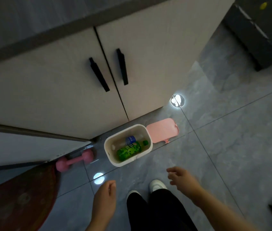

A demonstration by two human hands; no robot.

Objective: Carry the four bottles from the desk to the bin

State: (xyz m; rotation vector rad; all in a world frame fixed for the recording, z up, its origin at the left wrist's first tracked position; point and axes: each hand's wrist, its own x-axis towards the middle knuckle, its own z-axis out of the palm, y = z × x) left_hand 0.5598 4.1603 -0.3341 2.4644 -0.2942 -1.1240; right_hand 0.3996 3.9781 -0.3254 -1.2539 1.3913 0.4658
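While both the left hand [105, 195] and right hand [181, 179] hang empty with loosely spread fingers, the white bin [149, 144] on the floor holds a green bottle [129, 150] and a clear blue-labelled bottle [131, 140]; others, if hidden beneath, risk a miscount.

Two bottles [128, 147] in bin [110, 157]; lid [161, 130] just right.

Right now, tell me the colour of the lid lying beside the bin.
Pink. The lid lies flat on the floor right of the white bin, clearest in the head view.
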